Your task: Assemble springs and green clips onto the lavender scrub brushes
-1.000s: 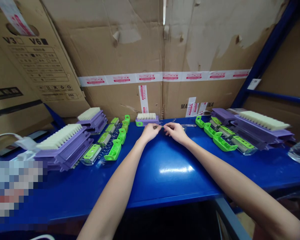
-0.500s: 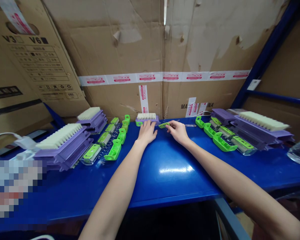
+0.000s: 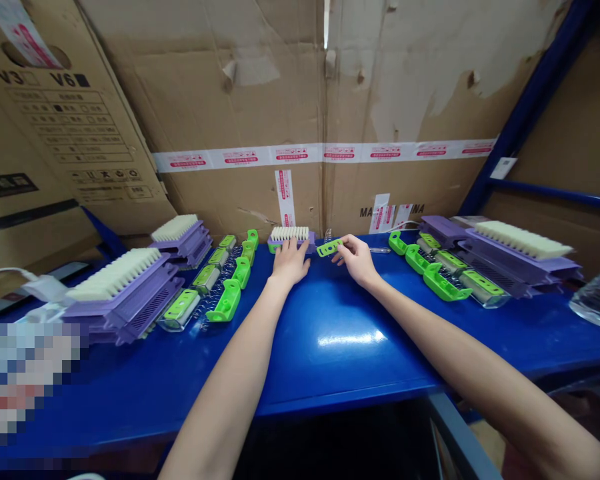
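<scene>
At the back middle of the table, my left hand (image 3: 290, 262) lies with fingers spread against a small purple-and-green block (image 3: 311, 243) topped with cream bristle-like rows (image 3: 290, 233). My right hand (image 3: 359, 259), to the right of it, pinches a flat green plate with holes (image 3: 329, 248) between thumb and fingers, its face tilted toward me. Just behind the plate stands a thin coil spring (image 3: 329, 235); whether it touches the plate I cannot tell. A clear, slender tool or strip (image 3: 379, 250) lies beyond my right hand.
Left and right stand purple housings with cream bristle tops (image 3: 123, 293) (image 3: 523, 257). Beside them are rows of green brackets (image 3: 225, 301) (image 3: 445, 283), springs and green-topped clear cases (image 3: 180, 310). Cardboard (image 3: 240, 100) walls the back. A white plug (image 3: 47, 288) sits at left.
My right hand has turned the green plate so that more of its holed face shows. The spring behind it looks shorter. My left hand stays at the block, and the view has shifted slightly.
</scene>
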`<state>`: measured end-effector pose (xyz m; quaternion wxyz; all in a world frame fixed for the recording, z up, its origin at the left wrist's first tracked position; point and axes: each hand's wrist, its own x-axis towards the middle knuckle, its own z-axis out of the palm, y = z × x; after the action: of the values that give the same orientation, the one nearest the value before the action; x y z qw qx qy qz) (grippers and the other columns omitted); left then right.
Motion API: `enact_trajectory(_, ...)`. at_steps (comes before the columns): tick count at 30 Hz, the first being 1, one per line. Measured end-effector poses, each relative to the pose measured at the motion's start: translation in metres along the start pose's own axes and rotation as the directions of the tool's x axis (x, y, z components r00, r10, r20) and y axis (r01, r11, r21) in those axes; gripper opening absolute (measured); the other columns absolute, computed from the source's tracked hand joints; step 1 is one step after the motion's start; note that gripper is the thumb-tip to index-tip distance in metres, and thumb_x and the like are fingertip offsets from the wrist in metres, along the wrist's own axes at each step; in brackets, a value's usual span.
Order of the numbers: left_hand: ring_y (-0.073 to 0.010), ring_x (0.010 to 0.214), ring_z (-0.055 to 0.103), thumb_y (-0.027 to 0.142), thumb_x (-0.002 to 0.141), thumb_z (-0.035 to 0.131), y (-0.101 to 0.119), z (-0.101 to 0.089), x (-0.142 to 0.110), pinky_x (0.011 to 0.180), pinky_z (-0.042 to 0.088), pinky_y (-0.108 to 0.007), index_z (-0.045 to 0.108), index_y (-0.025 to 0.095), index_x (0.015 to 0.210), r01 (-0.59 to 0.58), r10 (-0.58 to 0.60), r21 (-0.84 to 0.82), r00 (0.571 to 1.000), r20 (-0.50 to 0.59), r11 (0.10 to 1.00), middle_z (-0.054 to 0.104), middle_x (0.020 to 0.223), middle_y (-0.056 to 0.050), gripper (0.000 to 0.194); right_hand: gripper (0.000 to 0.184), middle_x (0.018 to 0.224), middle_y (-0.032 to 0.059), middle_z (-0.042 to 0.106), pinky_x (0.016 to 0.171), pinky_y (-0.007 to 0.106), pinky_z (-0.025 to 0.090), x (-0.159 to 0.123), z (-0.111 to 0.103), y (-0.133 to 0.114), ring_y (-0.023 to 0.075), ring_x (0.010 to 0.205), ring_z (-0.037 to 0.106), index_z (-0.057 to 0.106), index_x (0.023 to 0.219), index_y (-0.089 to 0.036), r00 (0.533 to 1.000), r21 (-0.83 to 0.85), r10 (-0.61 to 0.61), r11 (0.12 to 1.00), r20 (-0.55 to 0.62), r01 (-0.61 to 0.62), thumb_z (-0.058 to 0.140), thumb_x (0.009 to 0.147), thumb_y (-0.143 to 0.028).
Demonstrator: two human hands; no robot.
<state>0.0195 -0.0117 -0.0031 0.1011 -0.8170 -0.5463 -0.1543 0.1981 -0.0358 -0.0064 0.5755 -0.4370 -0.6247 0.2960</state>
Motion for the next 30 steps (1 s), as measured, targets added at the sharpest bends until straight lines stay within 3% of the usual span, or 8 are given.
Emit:
enact_trajectory(5,-0.0337,0.114,0.043,0.035,0.087,0.052,0.002,-0.003,-0.001,0.09,0.039,-0.044,0.049,0.026,0.132,0.01,-0.01,0.013,1.0,-0.017,1.0,0.045,0.123,-0.015,0.046,0.016,0.069,0.0015,0.061,0.049,0.024,0.049,0.003,-0.003,-0.002,0.0136,0.055,0.061,0.044,0.075,-0.02,0.992,0.174,0.124,0.978,-0.018,-0.119,0.051,0.07,-0.033)
enact_trajectory(13,-0.0359,0.114,0.043,0.044,0.086,0.054,0.007,-0.005,-0.003,0.096,0.033,-0.047,0.057,0.019,0.116,0.087,-0.091,-0.058,0.993,-0.079,0.995,0.048,0.115,-0.016,0.04,0.01,0.062,0.0015,0.062,0.047,0.025,0.051,0.0,-0.001,-0.006,0.0148,0.052,0.06,0.045,0.067,-0.019,0.975,0.303,0.223,0.928,0.016,-0.218,0.049,0.058,-0.019)
enact_trajectory(19,-0.0314,0.109,0.048,0.034,0.086,0.052,0.009,-0.002,-0.002,0.089,0.042,-0.042,0.055,0.019,0.113,0.147,-0.142,0.028,0.981,-0.133,0.989,0.05,0.113,-0.014,0.031,0.011,0.056,-0.0018,0.058,0.041,0.025,0.05,0.0,0.001,-0.008,0.0132,0.045,0.057,0.045,0.062,-0.019,0.971,0.304,0.237,0.927,-0.017,-0.221,0.044,0.052,-0.017)
enact_trajectory(24,-0.0301,0.107,0.046,0.03,0.079,0.058,0.002,0.001,-0.002,0.085,0.046,-0.037,0.055,0.018,0.103,0.147,-0.155,-0.059,0.97,-0.185,0.987,0.05,0.109,-0.012,0.027,0.011,0.05,-0.0022,0.056,0.034,0.02,0.042,0.0,0.001,-0.008,0.0117,0.038,0.053,0.044,0.059,-0.019,0.965,0.209,0.25,0.951,-0.085,-0.228,0.039,0.05,-0.016)
enact_trajectory(30,-0.0281,0.103,0.044,0.022,0.075,0.058,-0.006,0.003,-0.005,0.084,0.047,-0.037,0.053,0.02,0.093,0.071,-0.107,-0.161,0.968,-0.229,0.984,0.049,0.102,-0.009,0.019,0.011,0.043,-0.0038,0.051,0.034,0.018,0.038,-0.002,0.004,-0.006,0.0107,0.036,0.051,0.045,0.056,-0.019,0.97,0.138,0.232,0.966,-0.078,-0.22,0.038,0.048,-0.017)
